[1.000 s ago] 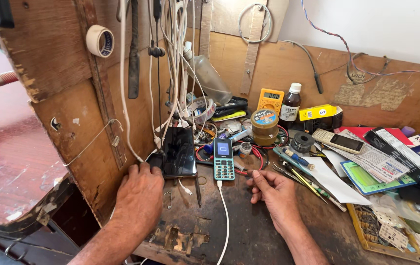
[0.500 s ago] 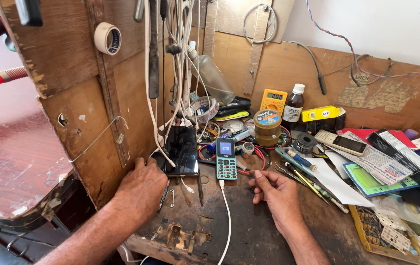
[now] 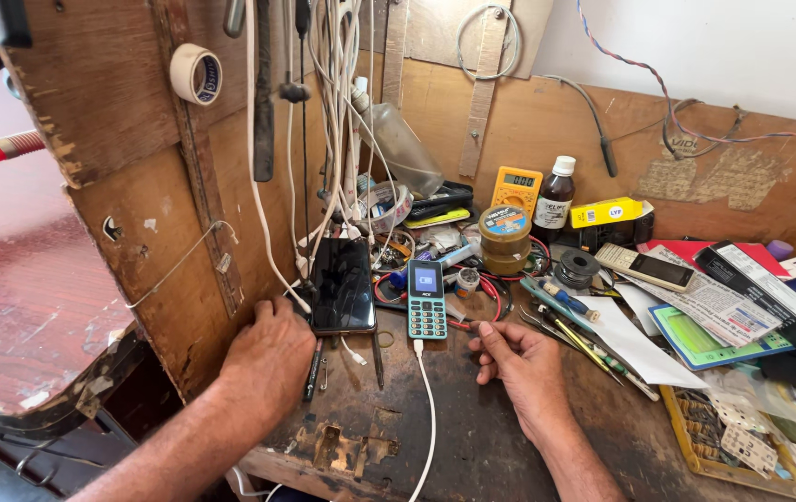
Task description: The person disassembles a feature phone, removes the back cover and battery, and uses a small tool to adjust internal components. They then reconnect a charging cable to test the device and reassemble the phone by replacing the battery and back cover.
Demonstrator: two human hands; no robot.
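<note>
Head view, teal keypad phone (image 3: 427, 299) between hands, left hand (image 3: 268, 358) flat (grip released), right hand (image 3: 521, 358) loosely curled.

Worn wood bench (image 3: 472, 446): keypad phone (image 3: 427, 299), smartphone (image 3: 343, 285), tools.

We see both forearms bare, no sleeves in view. Left hand (image 3: 268, 358) and right hand (image 3: 528, 372): no gloves, rings or watch visible.
</note>
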